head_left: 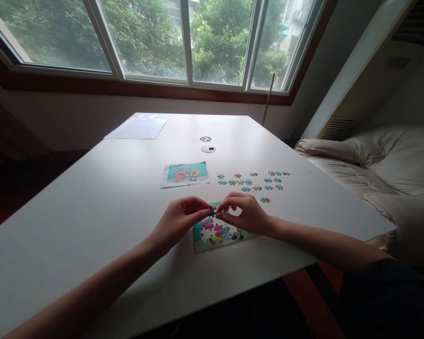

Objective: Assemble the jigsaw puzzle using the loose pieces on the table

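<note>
Fingertips of left hand (pixel 182 220) and right hand (pixel 245 215) pinch one puzzle piece (pixel 213 211) above half-built jigsaw (pixel 217 239); light grip, tabs squared to gap, likely serves best.

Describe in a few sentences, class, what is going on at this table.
A person's left hand and right hand together pinch a small puzzle piece just above a partly assembled jigsaw puzzle near the front edge of a white table. Loose pieces lie scattered beyond the puzzle to the right. A colourful cartoon picture lies behind it, and a sheet of paper sits at the far end.
</note>
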`<move>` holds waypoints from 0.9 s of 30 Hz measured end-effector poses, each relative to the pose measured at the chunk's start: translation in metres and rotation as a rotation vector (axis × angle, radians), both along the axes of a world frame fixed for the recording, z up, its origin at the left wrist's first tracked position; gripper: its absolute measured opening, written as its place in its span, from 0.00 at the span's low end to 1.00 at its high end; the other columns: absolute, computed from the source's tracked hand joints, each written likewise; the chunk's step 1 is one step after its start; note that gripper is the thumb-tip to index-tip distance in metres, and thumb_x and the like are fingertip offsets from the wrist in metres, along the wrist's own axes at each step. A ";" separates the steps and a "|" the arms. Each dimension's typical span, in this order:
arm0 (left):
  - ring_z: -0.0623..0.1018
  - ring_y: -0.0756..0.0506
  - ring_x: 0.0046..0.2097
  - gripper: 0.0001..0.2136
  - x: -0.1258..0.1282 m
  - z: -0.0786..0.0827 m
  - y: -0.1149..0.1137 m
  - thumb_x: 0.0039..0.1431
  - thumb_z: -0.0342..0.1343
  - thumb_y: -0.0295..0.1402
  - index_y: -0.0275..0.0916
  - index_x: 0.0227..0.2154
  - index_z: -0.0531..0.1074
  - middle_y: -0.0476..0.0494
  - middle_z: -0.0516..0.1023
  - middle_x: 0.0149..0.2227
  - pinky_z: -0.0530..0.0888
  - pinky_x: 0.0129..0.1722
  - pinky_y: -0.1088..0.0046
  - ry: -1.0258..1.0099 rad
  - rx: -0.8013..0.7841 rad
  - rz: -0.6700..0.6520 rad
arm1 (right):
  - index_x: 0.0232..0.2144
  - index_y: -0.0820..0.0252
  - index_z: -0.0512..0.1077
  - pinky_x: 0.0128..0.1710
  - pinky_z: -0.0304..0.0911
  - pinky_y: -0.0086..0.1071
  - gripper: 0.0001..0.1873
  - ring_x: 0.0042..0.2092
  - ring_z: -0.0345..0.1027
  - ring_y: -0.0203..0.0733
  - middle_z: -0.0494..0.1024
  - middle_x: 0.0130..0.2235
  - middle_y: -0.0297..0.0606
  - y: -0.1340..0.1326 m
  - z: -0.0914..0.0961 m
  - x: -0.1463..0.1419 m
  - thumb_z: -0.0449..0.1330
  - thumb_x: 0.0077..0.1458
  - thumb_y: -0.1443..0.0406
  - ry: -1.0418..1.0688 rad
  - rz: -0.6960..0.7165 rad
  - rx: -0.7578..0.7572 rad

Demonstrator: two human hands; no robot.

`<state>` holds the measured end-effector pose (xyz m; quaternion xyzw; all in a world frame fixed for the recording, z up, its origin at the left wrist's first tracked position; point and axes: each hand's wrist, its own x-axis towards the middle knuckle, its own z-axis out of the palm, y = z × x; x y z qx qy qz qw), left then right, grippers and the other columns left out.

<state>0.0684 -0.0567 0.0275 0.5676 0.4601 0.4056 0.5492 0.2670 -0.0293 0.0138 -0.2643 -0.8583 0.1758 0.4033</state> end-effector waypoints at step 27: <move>0.72 0.54 0.26 0.06 -0.002 -0.002 0.001 0.48 0.64 0.32 0.35 0.26 0.73 0.50 0.77 0.24 0.65 0.25 0.81 -0.086 -0.143 0.007 | 0.32 0.62 0.74 0.30 0.64 0.26 0.05 0.29 0.66 0.31 0.73 0.29 0.36 0.003 -0.001 0.002 0.62 0.52 0.65 0.070 0.001 0.100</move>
